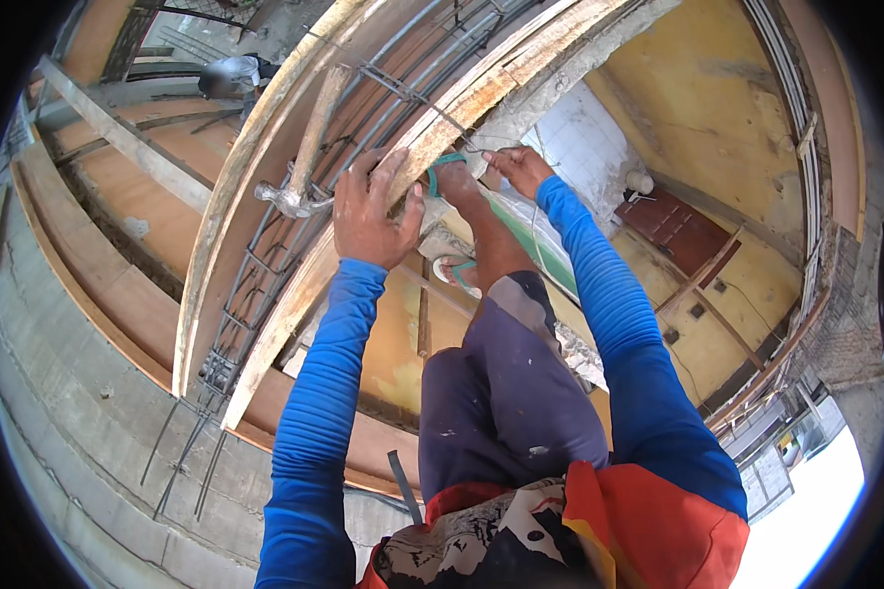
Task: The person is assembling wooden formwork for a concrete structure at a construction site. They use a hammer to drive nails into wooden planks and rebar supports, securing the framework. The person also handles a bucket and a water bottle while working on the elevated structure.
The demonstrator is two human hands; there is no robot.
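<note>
My left hand [375, 211] is closed over the top edge of a curved wooden formwork board [290, 299], fingers on the rebar side. My right hand [521, 169] pinches the end of a thin wire [469, 140] beyond that board. The wire crosses the board's top edge from the rebar cage [388, 83]. Just left of my left hand, a claw hammer [311, 137] with a wooden handle rests over the cage, its metal head toward me. A second board [228, 216] flanks the cage on the far left side.
My sandalled feet [452, 182] stand on narrow supports beside the formwork, high above a yellow-walled room [722, 108]. Bare bar ends [182, 456] stick out at the lower left. A wooden brace [123, 137] slants at upper left. Another person [241, 74] is at the upper left.
</note>
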